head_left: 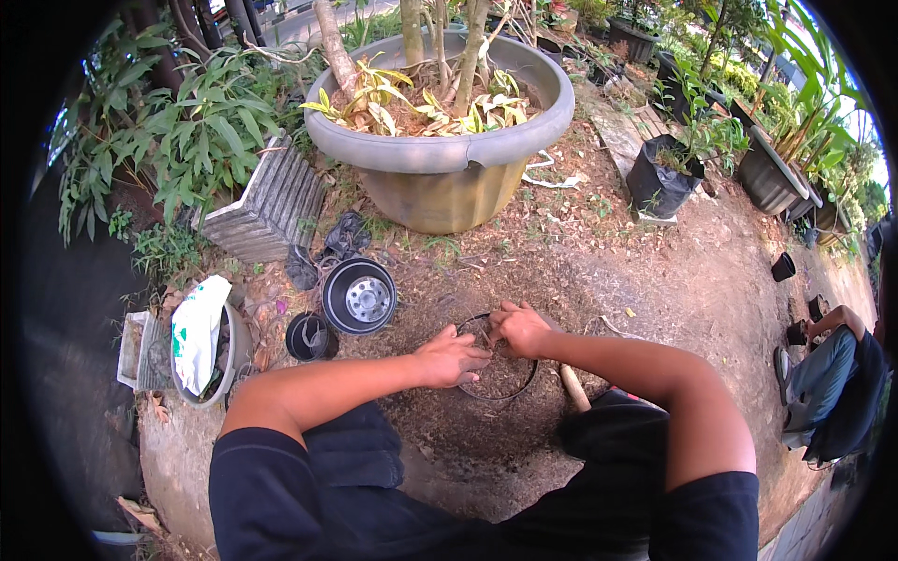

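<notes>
In front of my knees, a round black-rimmed pot (534, 379) filled with brown soil (505, 372) sits on the ground. My left hand (452, 358) lies over the pot's left side, palm down, its fingers stretched out and slightly apart. At the far side of the rim, my right hand (519, 328) reaches in with bent fingers, the tips down at the soil. Whatever those fingers pinch, if anything, is too small to make out. A wooden handle (574, 388) lies just right of the pot, partly hidden by my leg.
Left of my hands stand an empty black pot (331, 309) and a smaller black pot (309, 338). A tub (238, 360) holds a white bag (198, 327). Ahead is a large planter (440, 154); at right, a black plant bag (662, 178) and another person (837, 374) crouching.
</notes>
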{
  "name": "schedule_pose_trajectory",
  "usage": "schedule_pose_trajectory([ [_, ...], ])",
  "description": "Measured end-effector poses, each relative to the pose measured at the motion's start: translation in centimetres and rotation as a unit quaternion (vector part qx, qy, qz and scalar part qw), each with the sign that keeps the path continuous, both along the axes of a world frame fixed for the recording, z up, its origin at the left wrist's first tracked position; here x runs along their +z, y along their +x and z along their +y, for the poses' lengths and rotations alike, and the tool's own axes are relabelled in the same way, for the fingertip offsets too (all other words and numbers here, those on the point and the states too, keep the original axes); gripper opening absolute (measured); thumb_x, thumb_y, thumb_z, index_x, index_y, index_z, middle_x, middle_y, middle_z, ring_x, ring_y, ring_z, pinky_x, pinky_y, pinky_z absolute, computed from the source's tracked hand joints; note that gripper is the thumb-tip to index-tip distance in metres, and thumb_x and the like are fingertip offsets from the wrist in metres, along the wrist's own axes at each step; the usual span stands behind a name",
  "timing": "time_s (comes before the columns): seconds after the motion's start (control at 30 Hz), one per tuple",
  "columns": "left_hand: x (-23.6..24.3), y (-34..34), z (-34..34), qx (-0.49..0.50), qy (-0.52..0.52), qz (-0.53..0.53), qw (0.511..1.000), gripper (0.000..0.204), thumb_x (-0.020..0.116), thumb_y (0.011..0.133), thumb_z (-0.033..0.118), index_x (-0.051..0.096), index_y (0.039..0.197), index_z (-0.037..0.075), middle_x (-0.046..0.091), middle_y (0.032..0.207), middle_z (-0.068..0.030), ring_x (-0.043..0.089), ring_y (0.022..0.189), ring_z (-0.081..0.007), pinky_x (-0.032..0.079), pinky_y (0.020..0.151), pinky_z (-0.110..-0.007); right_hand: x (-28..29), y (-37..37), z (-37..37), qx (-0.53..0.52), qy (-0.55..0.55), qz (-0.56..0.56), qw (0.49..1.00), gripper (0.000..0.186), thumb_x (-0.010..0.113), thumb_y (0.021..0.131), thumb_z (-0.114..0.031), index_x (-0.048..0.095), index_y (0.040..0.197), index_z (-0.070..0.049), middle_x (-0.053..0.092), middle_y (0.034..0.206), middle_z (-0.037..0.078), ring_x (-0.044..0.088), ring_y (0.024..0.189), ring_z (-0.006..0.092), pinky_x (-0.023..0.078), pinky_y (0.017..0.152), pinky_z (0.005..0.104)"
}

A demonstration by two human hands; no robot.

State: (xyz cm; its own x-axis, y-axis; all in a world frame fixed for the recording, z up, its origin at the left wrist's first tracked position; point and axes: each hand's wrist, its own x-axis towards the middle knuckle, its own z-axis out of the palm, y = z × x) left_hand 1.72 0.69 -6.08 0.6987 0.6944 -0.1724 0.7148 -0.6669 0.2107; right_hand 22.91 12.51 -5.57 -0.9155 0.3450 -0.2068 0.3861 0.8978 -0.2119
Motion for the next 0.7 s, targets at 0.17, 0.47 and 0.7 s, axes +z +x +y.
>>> schedule_pose_trajectory([
  [0.17,-2.8,-0.8,-0.1,-0.014,0.010,-0.065,0.998,0.042,0.053,0.101,0.047,0.064,0.125,0.014,0.058,0.141,-0.0019,0.053,0.116,-0.0237,0.039,0.101,-0.053,0.0,0.2,-0.2,0.092,0.052,-0.004,0.994,0.020,0.076,0.075,-0.023,0.078,0.095,-0.026,0.061,0.106,-0.007,0.050,0.121,0.0224,0.045,0.099,0.0535],
  [0.47,-0.6,0.2,0.5,-0.021,0.028,0.040,0.999,0.030,0.053,0.101,0.041,0.065,0.112,0.015,0.067,0.119,-0.0060,0.056,0.116,-0.0248,0.039,0.103,-0.054,-1.9,-0.1,-0.8,0.123,0.182,0.050,0.974,0.015,0.064,0.086,-0.025,0.078,0.087,-0.024,0.063,0.107,-0.007,0.050,0.120,0.0221,0.043,0.094,0.0546],
  [0.7,-1.6,-0.2,0.5,-0.019,0.148,0.042,0.988,0.029,0.056,0.100,0.041,0.074,0.111,0.021,0.070,0.113,0.0039,0.054,0.111,-0.0214,0.038,0.095,-0.048,-2.1,-2.0,0.1,0.086,0.136,0.019,0.987,0.014,0.067,0.084,-0.025,0.079,0.090,-0.023,0.063,0.121,-0.005,0.049,0.125,0.0233,0.041,0.099,0.0578],
])
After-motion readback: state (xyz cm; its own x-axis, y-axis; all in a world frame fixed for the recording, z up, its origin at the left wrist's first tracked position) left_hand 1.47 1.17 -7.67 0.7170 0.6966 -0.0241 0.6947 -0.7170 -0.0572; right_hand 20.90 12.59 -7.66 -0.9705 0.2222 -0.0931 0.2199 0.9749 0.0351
